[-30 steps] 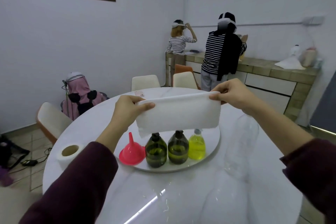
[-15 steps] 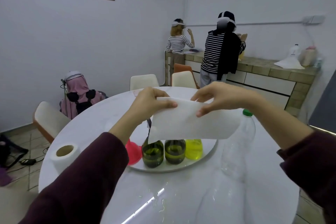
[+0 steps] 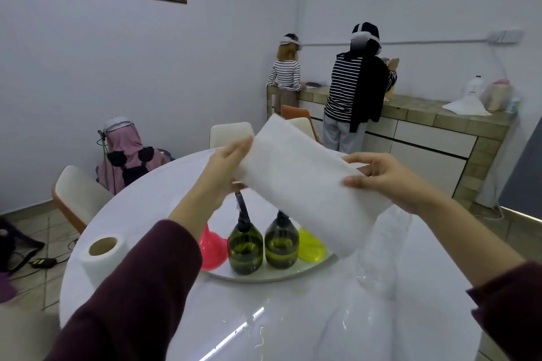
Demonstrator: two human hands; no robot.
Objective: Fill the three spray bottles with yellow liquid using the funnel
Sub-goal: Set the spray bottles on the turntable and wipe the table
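Three spray bottles stand in a row on a round white tray (image 3: 264, 277): a dark green one (image 3: 245, 248), a second dark green one (image 3: 281, 243), and a clear one with bright yellow liquid (image 3: 311, 246), partly hidden. A pink funnel (image 3: 211, 249) sits upside down on the tray to their left. Above them I hold a folded white paper towel (image 3: 305, 182). My left hand (image 3: 224, 173) grips its upper left end and my right hand (image 3: 390, 179) pinches its right side. A large clear plastic bottle (image 3: 381, 246) stands to the right, its top hidden behind the towel.
A paper towel roll (image 3: 101, 255) stands at the left of the round white table (image 3: 264, 331). Chairs (image 3: 77, 193) ring the far side. Two people in striped tops (image 3: 352, 88) stand at a counter (image 3: 434, 114) at the back right. A pink-hooded figure (image 3: 126, 152) sits at the left.
Both hands turned and folded the towel from a flat horizontal sheet into a narrower strip slanting down to the right. It now hides the clear bottle's green cap.
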